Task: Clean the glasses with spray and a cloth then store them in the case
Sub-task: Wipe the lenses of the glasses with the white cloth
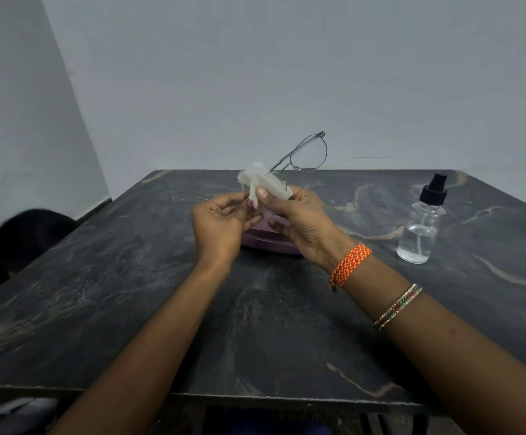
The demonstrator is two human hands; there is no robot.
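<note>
My right hand [299, 221] pinches the white cloth [266, 185] around the near lens of the glasses [305, 155]; my left hand [221, 224] has fingers curled at the cloth's edge. The frame's long axis runs up and away rightward, above the purple case [268, 241]

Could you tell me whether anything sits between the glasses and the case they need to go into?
Only the person's own hands. The glasses are held up in the white cloth, and the purple case lies on the table directly below, largely hidden behind the left hand and right hand. Whether the case is open cannot be seen.
</note>
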